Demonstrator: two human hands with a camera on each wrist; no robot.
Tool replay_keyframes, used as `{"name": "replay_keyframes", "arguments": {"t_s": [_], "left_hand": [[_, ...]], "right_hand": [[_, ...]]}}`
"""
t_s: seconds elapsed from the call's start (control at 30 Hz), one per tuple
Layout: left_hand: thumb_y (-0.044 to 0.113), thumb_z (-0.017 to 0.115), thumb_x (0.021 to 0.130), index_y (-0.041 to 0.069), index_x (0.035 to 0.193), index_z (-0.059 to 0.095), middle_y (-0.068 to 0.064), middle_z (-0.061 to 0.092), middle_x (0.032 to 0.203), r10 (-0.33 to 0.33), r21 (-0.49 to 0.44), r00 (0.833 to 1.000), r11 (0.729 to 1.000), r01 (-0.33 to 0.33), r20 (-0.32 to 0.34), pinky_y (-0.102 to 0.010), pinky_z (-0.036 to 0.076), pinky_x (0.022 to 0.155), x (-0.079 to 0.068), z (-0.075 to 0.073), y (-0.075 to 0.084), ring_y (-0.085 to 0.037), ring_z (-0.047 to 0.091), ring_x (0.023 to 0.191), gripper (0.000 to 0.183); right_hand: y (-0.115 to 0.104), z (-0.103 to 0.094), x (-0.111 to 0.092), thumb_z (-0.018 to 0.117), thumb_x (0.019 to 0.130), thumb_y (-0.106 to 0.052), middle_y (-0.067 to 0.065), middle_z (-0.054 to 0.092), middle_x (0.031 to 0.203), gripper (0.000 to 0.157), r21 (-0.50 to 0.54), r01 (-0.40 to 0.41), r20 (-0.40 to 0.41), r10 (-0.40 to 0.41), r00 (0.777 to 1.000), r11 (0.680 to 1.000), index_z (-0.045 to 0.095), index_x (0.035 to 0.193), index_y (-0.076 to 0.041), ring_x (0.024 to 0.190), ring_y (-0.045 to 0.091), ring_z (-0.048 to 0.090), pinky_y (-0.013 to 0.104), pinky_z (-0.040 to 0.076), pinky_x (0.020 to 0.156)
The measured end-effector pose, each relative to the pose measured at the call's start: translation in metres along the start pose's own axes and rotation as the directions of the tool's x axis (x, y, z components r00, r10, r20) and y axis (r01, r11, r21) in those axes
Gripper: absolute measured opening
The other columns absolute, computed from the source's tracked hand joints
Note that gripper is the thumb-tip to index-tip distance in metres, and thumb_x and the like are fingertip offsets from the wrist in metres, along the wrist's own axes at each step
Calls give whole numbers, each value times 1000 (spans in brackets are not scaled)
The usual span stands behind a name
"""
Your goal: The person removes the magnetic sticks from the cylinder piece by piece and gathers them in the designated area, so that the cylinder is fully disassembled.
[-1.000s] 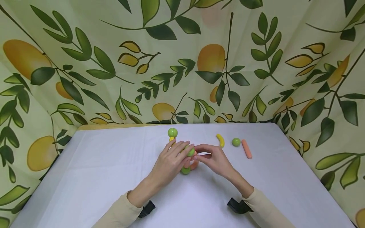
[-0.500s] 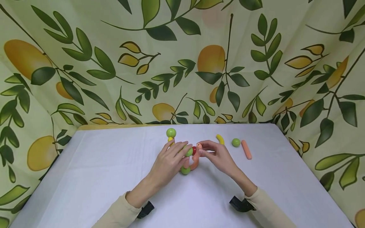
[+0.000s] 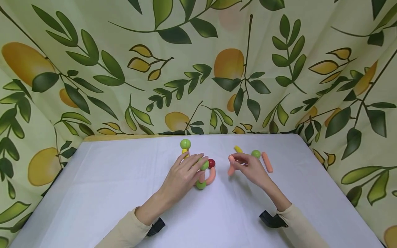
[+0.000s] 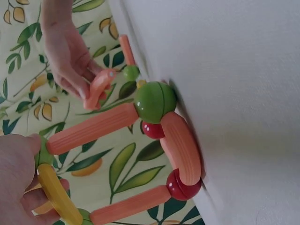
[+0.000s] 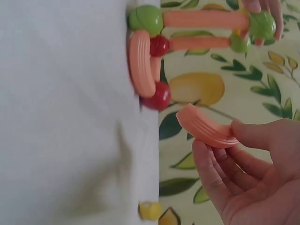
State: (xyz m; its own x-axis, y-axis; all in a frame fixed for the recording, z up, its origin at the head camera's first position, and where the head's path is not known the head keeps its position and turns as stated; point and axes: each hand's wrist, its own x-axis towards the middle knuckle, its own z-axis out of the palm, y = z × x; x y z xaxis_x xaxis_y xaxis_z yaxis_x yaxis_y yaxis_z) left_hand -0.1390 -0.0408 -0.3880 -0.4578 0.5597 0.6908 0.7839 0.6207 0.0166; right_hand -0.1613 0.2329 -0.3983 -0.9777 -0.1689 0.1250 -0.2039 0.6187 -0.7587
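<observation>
A ball-and-rod toy frame (image 4: 96, 129) stands on the table, with straight salmon rods as uprights and green and red balls at the joints. My left hand (image 3: 183, 175) holds it at the top, its fingers around a green ball (image 4: 43, 152) and a curved yellow rod (image 4: 60, 194). At the base, a curved salmon rod (image 4: 182, 150) links a green ball (image 4: 154, 102) to a red ball (image 4: 183, 184). Between thumb and fingers, my right hand (image 3: 252, 169) pinches another curved salmon rod (image 5: 208, 129), raised to the right of the frame and apart from it.
Right of the frame on the white-covered table (image 3: 108, 186) lie a curved yellow rod (image 3: 238, 149), a green ball (image 3: 255, 154) and a straight salmon rod (image 3: 267, 162). A patterned curtain (image 3: 186, 69) hangs behind the table. A green ball (image 3: 185, 144) shows beyond my left hand.
My right hand has drawn the curved salmon rod away from the frame to the right, uncovering a red ball there. My left hand stays on the frame's top.
</observation>
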Motion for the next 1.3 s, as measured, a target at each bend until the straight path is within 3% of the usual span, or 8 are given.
{"name": "replay_keyframes", "arguments": {"t_s": [0.27,0.47,0.87,1.13,1.3], "left_hand": [[10,84,77,8,128,63,-8,65,123,-11,-40,1000,999,10,-25,-46,39,108,-1,-1,0,-20,61,115,54],[9,81,80,7,128,63,-9,65,124,-26,-68,1000,997,25,-12,-46,37,110,-1,1,0,-20,61,116,51],[9,82,80,6,129,62,-10,65,124,-29,-82,1000,996,28,-9,-47,37,110,-1,1,1,-20,61,116,53],[8,82,79,6,130,62,-10,64,124,-22,-112,999,994,20,-24,-49,36,110,0,1,0,-21,61,116,55],[10,81,81,5,133,59,-10,63,125,-21,-119,999,993,18,-27,-49,36,110,-1,2,0,-23,60,117,57]], "right_hand": [[33,-16,1,66,95,-25,12,72,99,35,-136,-79,-66,71,995,988,69,115,5,97,34,66,42,55,76],[48,-23,2,68,93,-20,16,71,91,34,-183,-133,-79,120,990,974,68,113,8,86,31,67,32,53,65],[61,-23,3,71,90,-14,17,70,88,30,-180,-194,-103,178,979,964,69,109,9,82,28,64,28,50,57],[59,-21,4,72,90,-15,17,70,89,29,-196,-208,-104,191,976,958,69,107,8,84,29,64,30,51,60],[56,-25,4,70,91,-15,20,70,93,29,-231,-187,-132,160,978,955,70,106,9,87,33,66,38,54,66]]}}
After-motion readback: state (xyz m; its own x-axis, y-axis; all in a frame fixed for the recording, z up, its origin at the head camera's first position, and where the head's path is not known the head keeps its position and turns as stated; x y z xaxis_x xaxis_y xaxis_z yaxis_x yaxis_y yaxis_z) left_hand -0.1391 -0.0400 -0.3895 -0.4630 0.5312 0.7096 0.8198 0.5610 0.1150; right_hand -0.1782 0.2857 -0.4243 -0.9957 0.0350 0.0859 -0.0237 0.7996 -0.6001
